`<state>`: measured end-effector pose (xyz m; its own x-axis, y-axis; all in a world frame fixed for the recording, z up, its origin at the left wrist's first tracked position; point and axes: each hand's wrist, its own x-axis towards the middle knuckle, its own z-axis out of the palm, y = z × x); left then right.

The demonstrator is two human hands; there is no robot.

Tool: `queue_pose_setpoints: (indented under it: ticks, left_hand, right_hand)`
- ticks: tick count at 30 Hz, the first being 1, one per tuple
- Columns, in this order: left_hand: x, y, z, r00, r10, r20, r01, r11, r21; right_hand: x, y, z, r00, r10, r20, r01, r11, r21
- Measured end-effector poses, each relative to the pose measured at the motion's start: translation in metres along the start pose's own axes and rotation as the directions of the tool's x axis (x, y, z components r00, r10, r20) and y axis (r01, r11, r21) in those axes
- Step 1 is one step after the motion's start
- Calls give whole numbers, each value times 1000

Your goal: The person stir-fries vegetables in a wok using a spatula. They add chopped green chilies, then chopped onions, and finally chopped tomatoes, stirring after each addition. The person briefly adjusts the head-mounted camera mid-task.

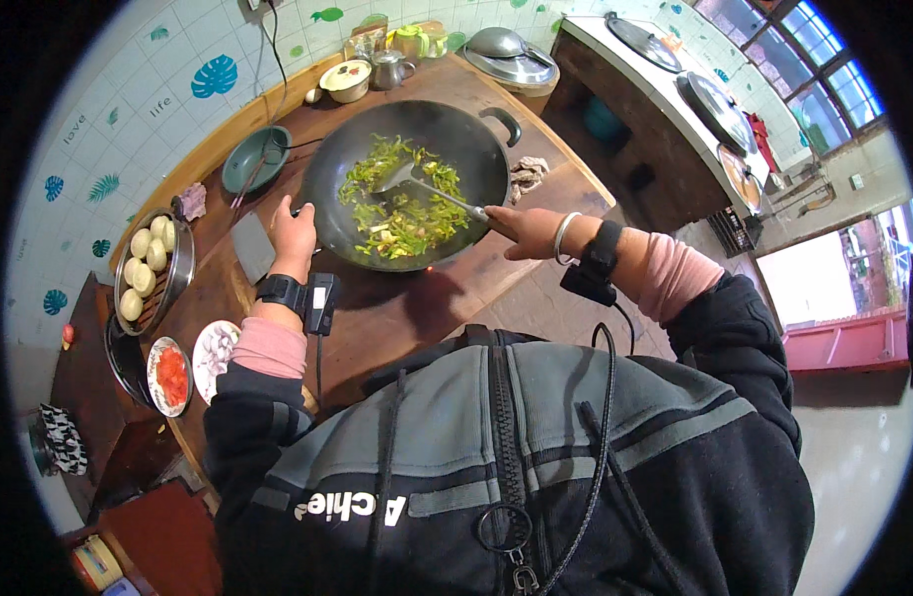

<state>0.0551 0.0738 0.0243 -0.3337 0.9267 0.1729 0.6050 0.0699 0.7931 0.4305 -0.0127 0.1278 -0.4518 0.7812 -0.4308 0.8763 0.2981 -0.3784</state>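
A large dark wok [475, 145] stands on the wooden table, with chopped green vegetables [400, 231] spread over its bottom. Steam seems to hang over the food. My left hand [292, 232] grips the wok's near-left handle, which is mostly covered by the fingers. In my right hand [527, 232] is the handle end of a metal spatula [430, 186]; its blade rests among the greens near the wok's middle. The wok's other handle [504, 125] sticks out free at the far right. A cleaver [252, 247] lies flat just left of my left hand.
At left are a metal steamer tray [190, 253] of pale round buns, a plate of chopped red pieces [172, 376] and a plate of whitish pieces [214, 354]. A green bowl [237, 175] holds utensils. A crumpled cloth [529, 175] lies right of the wok, near the table edge.
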Motion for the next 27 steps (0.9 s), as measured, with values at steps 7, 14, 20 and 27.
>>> queue_pose_setpoints:
  ticks: [7, 14, 20, 27]
  left_hand:
    - [-4, 0, -1, 998, -12, 57, 9, 998, 57]
    - [-5, 0, -1, 995, -19, 97, 2, 985, 172]
    - [-5, 1, -1, 993, -21, 112, -3, 977, 213]
    - [-7, 2, -1, 993, -16, 117, -11, 974, 228]
  right_hand:
    - [18, -3, -10, 823, -162, -544, 194, 981, 2]
    - [13, -5, -3, 822, -452, -347, 516, 848, 118]
    - [9, -9, 1, 819, -503, -277, 544, 834, 95]
    - [7, -11, 0, 795, -538, -280, 585, 803, 117]
